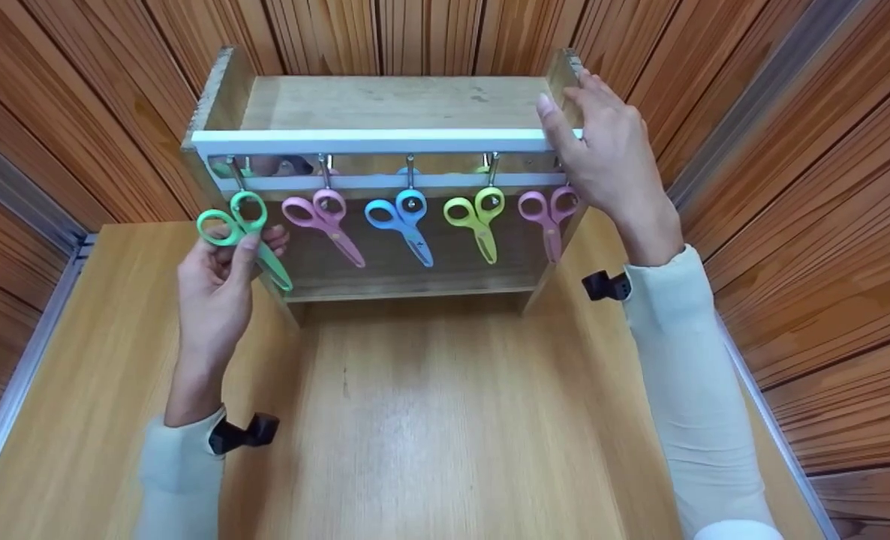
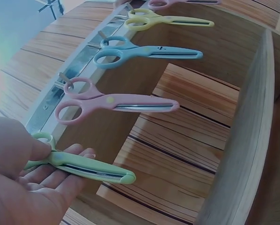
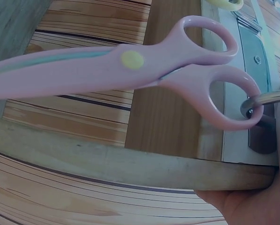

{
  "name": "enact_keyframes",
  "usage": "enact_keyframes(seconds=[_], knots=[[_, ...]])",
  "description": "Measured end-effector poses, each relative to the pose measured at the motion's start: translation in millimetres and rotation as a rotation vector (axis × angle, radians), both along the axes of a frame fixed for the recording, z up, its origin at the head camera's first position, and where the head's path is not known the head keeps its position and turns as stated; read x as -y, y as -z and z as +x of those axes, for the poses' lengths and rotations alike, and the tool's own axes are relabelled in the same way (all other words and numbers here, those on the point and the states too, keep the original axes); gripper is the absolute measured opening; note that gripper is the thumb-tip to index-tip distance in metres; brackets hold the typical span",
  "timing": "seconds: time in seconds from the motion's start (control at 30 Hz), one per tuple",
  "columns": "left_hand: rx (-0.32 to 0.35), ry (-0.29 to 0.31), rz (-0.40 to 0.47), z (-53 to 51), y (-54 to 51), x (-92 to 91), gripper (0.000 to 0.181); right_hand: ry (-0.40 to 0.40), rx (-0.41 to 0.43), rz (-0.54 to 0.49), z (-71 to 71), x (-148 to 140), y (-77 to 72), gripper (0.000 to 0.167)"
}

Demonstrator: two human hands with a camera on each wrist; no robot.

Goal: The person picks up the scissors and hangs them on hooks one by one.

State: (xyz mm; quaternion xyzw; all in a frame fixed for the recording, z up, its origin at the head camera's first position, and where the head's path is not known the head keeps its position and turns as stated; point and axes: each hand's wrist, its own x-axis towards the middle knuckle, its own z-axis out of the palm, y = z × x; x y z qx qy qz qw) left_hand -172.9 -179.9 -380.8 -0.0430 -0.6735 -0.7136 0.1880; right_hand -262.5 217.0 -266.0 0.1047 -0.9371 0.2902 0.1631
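Note:
My left hand [image 1: 220, 289] pinches green scissors [image 2: 90, 168] by the handle, thumb on top and fingers beneath. One green loop sits at the leftmost hook [image 1: 236, 172] of a wooden rack [image 1: 392, 101]. Along the rack's metal rail [image 1: 385, 140] hang pink scissors [image 1: 326, 221], blue scissors [image 1: 407, 223], yellow scissors [image 1: 482, 219] and, at the right end, another pair of pink scissors [image 3: 140, 65]. My right hand [image 1: 610, 154] grips the rack's upper right corner, thumb over the rail and fingers along the outer side panel.
The rack stands on a wooden table [image 1: 400, 420], against a wood-plank wall [image 1: 430, 37]. Plank panels with metal edges flank the table on both sides. Black wrist cameras [image 1: 246, 433] are strapped at both sleeves. A lower board [image 1: 415, 291] crosses the rack's front.

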Motion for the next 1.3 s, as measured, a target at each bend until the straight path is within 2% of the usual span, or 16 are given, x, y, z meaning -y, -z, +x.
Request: enact_keyframes(seconds=[0.23,0.37,0.57,0.67,0.8,0.97,1.13,1.2,1.3], knots=[[0.035,-0.02,-0.049,-0.6,1.1,3.6,0.017,0.002,0.009,0.002,-1.0,1,-0.2,0.08],[0.057,-0.037,-0.078,-0.1,3.7,4.2,0.024,0.0,0.004,0.002,-1.0,2,-0.6,0.079],[0.139,-0.055,-0.147,1.1,11.3,1.9,0.032,-0.007,0.006,-0.007,1.5,0,2.1,0.079],[0.174,-0.08,-0.17,-0.4,14.0,1.2,0.032,-0.022,-0.019,-0.014,0.8,0,2.3,0.076],[0.189,-0.095,-0.2,-1.1,16.9,1.0,0.031,-0.04,-0.054,-0.033,1.8,-1,2.5,0.07],[0.227,-0.052,-0.282,0.7,18.3,5.9,0.036,-0.016,-0.061,-0.059,6.9,1,2.2,0.069],[0.258,0.009,-0.365,1.1,19.9,13.8,0.046,0.019,-0.146,-0.072,12.0,0,3.2,0.064],[0.26,0.006,-0.396,1.9,20.9,17.8,0.046,0.032,-0.18,-0.101,13.9,-3,5.1,0.061],[0.255,-0.029,-0.437,4.4,22.7,23.7,0.041,0.059,-0.211,-0.175,17.3,-9,9.6,0.057]])
